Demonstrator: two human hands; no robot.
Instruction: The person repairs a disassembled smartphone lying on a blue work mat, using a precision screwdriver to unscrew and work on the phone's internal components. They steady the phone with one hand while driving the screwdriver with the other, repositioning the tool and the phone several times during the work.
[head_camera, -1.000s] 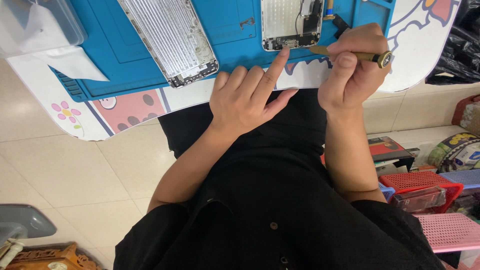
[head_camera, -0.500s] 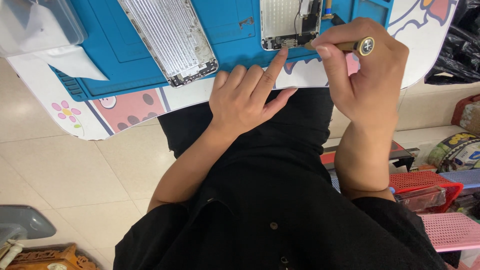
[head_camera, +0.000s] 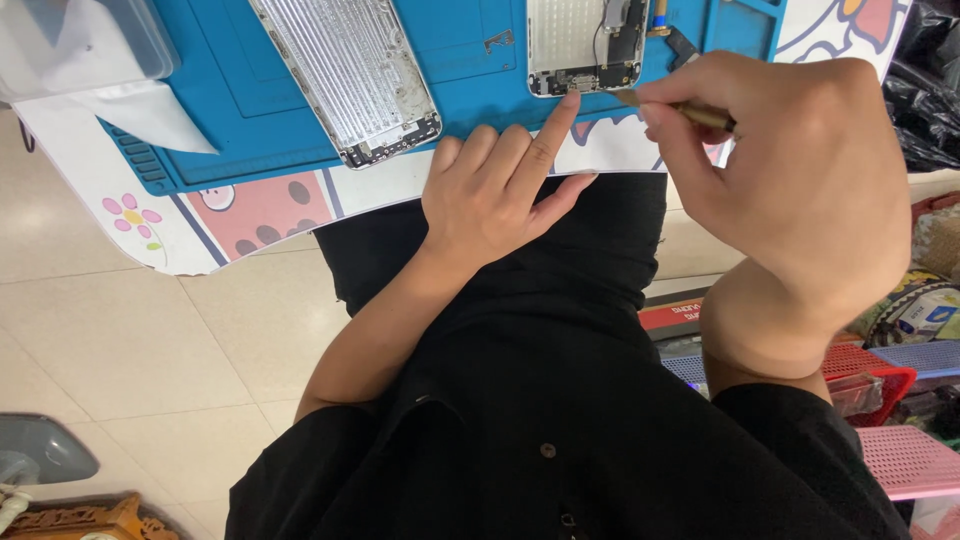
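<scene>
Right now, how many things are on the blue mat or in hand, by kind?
Opened phone housing: 1
Detached screen panel: 1
Brass-coloured tool, held in the right hand: 1
Clear plastic box at the mat's corner: 1
Total: 4

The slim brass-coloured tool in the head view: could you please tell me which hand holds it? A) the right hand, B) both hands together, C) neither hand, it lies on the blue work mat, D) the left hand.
A: the right hand pinches the slim brass-coloured tool between thumb and fingers, its tip towards the opened silver phone housing, while the left hand only points a forefinger at that housing's bottom edge.
</scene>
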